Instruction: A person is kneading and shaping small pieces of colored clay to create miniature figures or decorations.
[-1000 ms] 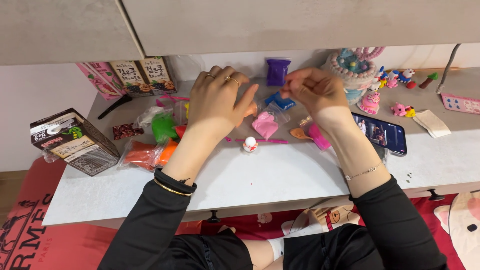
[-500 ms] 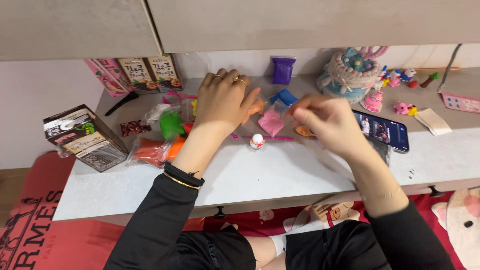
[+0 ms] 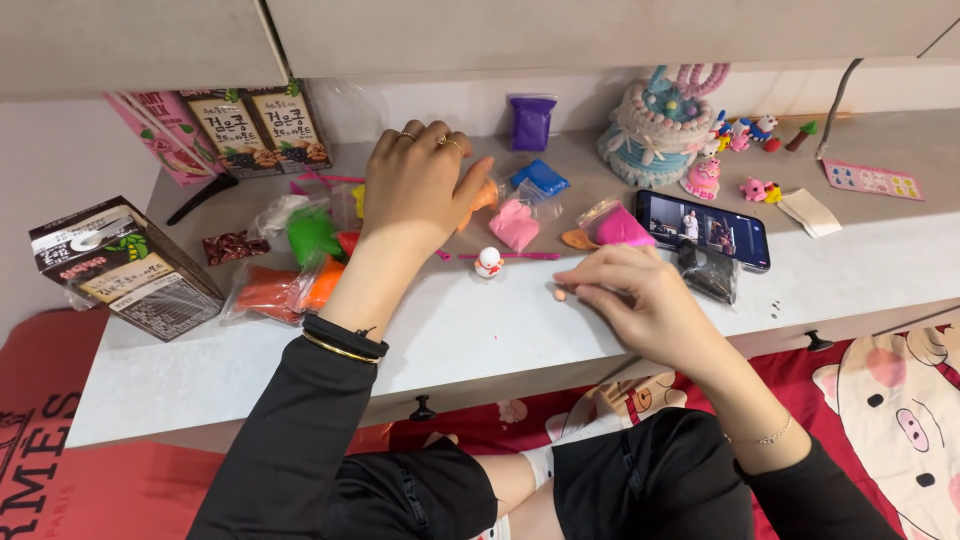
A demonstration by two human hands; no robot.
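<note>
The left hand (image 3: 420, 185) closes over an orange clay bag (image 3: 482, 200) on the grey desk (image 3: 480, 330); the right hand (image 3: 640, 305) pinches a tiny peach clay ball (image 3: 561, 294), half hidden by fingertips; left of both grips lies a dark drink carton (image 3: 125, 265); beyond them, a blue bag (image 3: 540, 178), a pink bag (image 3: 515, 225).

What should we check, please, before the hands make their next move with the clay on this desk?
1. Right hand pinching the small orange clay bit: ok.
2. Left hand on the orange clay bag: ok; grip cannot tell.
3. Small white figure upright, clear of both hands: ok.
4. Phone clear of the clay bit: ok.
5. Pink stick lying flat: ok.
</note>
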